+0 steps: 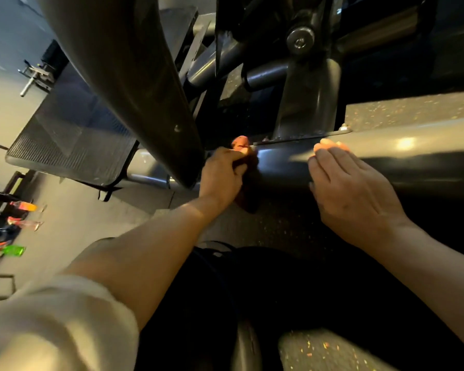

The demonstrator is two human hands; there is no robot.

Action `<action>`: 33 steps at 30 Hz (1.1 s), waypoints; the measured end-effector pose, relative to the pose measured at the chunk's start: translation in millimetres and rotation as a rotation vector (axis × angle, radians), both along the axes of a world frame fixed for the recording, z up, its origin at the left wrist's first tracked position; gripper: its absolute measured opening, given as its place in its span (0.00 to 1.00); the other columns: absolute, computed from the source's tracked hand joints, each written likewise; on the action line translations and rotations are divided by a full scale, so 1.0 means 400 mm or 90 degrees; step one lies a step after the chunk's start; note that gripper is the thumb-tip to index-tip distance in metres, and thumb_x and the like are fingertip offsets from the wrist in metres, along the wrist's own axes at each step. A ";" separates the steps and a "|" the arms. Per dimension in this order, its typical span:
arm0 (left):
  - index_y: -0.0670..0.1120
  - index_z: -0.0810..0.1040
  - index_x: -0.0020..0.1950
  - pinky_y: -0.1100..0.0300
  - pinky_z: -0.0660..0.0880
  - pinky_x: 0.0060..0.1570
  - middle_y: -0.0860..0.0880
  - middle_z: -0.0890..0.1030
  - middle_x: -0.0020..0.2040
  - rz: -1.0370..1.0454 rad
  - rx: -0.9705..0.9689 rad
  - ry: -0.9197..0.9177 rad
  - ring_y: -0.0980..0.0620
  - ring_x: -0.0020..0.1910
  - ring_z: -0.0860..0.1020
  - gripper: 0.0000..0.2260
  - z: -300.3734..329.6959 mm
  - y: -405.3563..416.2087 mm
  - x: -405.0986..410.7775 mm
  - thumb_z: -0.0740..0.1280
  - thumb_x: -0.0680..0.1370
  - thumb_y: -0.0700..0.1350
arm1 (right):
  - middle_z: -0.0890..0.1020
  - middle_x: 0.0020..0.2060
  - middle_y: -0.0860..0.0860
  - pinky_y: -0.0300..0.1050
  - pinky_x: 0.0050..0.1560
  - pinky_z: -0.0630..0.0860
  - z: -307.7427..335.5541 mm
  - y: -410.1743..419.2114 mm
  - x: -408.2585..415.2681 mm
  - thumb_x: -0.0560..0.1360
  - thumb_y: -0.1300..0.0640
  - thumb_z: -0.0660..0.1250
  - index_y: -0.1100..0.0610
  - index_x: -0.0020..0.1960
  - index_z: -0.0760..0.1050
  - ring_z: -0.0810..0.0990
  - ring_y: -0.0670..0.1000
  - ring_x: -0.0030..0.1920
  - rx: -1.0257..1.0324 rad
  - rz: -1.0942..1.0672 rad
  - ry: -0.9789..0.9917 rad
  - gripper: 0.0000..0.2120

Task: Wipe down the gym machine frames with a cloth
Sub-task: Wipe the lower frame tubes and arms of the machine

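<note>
A dark reddish-brown crumpled cloth is bunched against the thick grey painted steel frame tube of the gym machine, right where that tube meets the broad dark slanted column that crosses it. Part of the cloth pokes up above the tube and part hangs down its near side towards the floor. The left hand grips the cloth, fingers curled round it and pressing it onto the tube. The right hand holds nothing; it lies flat with straight fingers on the same tube, just beside the cloth and apart from it, seemingly as a brace.

The tube's long axis runs from the junction under the left hand out past the right hand towards the far right of the view, low above the black speckled rubber floor. So the unwiped length lies to the right of the cloth, and the left hand is the nearer one; a sweep that way would meet the right hand, which would likely have to lift or slide clear first. A welded grey bracket with a bolt stands on top of the tube behind the hands.

Off to the left lie a black ribbed footplate and a few coloured plastic bottles on the floor.
</note>
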State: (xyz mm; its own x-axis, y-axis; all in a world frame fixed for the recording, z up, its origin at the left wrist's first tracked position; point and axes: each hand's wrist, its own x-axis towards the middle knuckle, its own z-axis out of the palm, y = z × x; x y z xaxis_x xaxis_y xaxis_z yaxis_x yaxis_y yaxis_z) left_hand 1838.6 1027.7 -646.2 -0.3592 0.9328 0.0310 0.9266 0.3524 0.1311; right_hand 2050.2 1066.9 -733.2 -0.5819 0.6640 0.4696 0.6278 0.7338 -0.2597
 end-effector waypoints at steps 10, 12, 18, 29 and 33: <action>0.45 0.74 0.69 0.64 0.64 0.60 0.45 0.72 0.66 -0.009 0.052 0.015 0.48 0.62 0.72 0.17 -0.028 -0.012 0.019 0.64 0.80 0.40 | 0.76 0.59 0.67 0.58 0.67 0.68 0.003 -0.002 0.001 0.78 0.63 0.63 0.70 0.64 0.72 0.75 0.65 0.59 -0.007 0.008 0.011 0.17; 0.45 0.75 0.68 0.64 0.65 0.59 0.45 0.74 0.63 -0.022 0.041 0.023 0.48 0.60 0.73 0.16 -0.025 -0.002 -0.009 0.65 0.80 0.41 | 0.75 0.60 0.67 0.59 0.68 0.68 0.000 -0.001 0.005 0.78 0.62 0.63 0.71 0.65 0.71 0.74 0.66 0.61 0.000 0.017 -0.004 0.18; 0.47 0.75 0.68 0.64 0.65 0.60 0.46 0.72 0.67 0.140 0.089 0.022 0.48 0.63 0.73 0.15 -0.039 0.008 0.013 0.64 0.80 0.42 | 0.76 0.59 0.67 0.58 0.67 0.68 0.002 -0.005 -0.005 0.78 0.61 0.60 0.70 0.64 0.72 0.75 0.65 0.59 -0.003 0.002 0.002 0.18; 0.50 0.74 0.69 0.58 0.66 0.62 0.48 0.72 0.66 0.122 0.077 -0.030 0.48 0.64 0.72 0.17 -0.036 -0.029 -0.038 0.64 0.80 0.43 | 0.77 0.58 0.65 0.55 0.66 0.68 0.005 -0.002 0.001 0.78 0.59 0.57 0.68 0.64 0.72 0.75 0.63 0.58 -0.003 0.005 0.004 0.18; 0.50 0.72 0.71 0.53 0.66 0.66 0.46 0.70 0.69 0.285 0.104 -0.078 0.45 0.67 0.70 0.18 -0.051 -0.034 -0.067 0.61 0.81 0.41 | 0.77 0.58 0.65 0.56 0.64 0.71 0.006 0.000 -0.001 0.77 0.62 0.62 0.68 0.63 0.73 0.76 0.64 0.58 -0.016 0.009 0.015 0.16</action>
State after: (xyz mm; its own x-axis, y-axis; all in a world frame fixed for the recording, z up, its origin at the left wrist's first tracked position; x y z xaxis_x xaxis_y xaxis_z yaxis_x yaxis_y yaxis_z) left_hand 1811.9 1014.3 -666.5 -0.7342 0.6720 0.0965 0.6628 0.6789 0.3159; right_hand 2049.9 1067.0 -730.9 -0.5806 0.6675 0.4663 0.6110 0.7357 -0.2923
